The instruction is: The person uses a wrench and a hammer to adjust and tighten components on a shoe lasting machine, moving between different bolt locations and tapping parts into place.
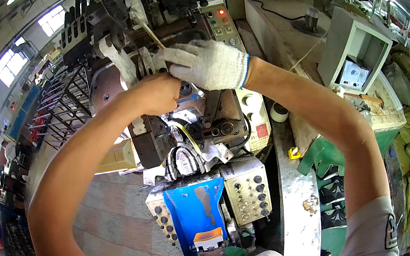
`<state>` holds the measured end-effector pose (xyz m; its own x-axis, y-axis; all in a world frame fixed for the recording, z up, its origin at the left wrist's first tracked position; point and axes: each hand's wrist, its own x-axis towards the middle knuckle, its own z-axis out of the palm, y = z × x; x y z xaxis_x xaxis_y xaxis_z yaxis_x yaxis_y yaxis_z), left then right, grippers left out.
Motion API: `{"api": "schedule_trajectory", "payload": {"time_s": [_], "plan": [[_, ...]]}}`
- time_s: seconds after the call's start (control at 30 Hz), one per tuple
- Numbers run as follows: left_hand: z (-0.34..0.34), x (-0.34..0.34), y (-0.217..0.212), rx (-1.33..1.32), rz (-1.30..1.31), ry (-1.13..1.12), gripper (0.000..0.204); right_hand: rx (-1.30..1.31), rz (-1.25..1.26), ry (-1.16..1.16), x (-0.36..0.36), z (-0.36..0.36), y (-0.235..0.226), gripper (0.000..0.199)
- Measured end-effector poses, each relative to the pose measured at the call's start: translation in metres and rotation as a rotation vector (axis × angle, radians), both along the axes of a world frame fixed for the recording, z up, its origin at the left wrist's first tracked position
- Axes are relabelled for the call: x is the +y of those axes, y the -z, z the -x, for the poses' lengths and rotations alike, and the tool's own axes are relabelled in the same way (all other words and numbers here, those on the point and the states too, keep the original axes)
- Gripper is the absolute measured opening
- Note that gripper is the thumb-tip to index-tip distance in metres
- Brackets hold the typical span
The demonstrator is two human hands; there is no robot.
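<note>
Both arms reach over a shoe-making machine point(226, 127). My left hand point(158, 95) is bare and closed, its knuckles up, in front of the machine's upper part. What it grips, if anything, is hidden beneath it. Just over it and to its right is my right hand point(208, 64), in a white knitted glove with a blue cuff. Its fingers stretch leftward, with the thumb apart. A thin wooden stick point(152, 35) ends at those fingertips; whether they pinch it cannot be seen. Below the hands, a blue metal part point(187, 100) and a yellow-edged piece point(184, 133) show among the fittings.
A control panel point(221, 26) with a lit red lamp stands behind my right hand. Nearer me are a blue guard point(196, 209) and a knob panel point(248, 196). On the right are a metal ledge point(298, 209), an open grey box point(356, 50) and a small pot point(278, 112).
</note>
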<state>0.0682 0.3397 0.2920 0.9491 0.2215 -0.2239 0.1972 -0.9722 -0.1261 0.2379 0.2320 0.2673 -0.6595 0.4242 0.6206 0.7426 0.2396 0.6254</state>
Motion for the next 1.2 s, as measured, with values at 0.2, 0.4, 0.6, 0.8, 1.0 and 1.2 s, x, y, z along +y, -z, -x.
{"api": "schedule_trajectory", "payload": {"time_s": [0.2,0.4,0.6,0.8,1.0,1.2], "plan": [[-0.003,-0.009,0.003,-0.03,-0.02,0.039,0.014,0.261,0.116,-0.123,0.005,-0.023,0.036,0.034],[-0.002,-0.007,0.002,0.037,-0.047,0.03,0.019,0.561,0.195,-0.188,-0.005,-0.008,0.062,0.038],[0.002,-0.01,-0.005,0.036,0.005,-0.031,0.018,0.974,0.027,-0.206,-0.013,-0.017,0.086,0.039],[0.002,-0.009,0.0,0.015,0.001,-0.019,0.02,1.141,-0.106,-0.148,-0.064,-0.026,0.078,0.015],[-0.011,-0.009,0.013,-0.018,-0.009,0.035,0.021,1.885,0.099,-0.134,-0.142,0.003,0.074,0.02],[-0.028,-0.021,0.019,-0.082,0.005,0.059,0.02,2.126,0.379,-0.251,-0.166,0.033,0.138,0.02]]}}
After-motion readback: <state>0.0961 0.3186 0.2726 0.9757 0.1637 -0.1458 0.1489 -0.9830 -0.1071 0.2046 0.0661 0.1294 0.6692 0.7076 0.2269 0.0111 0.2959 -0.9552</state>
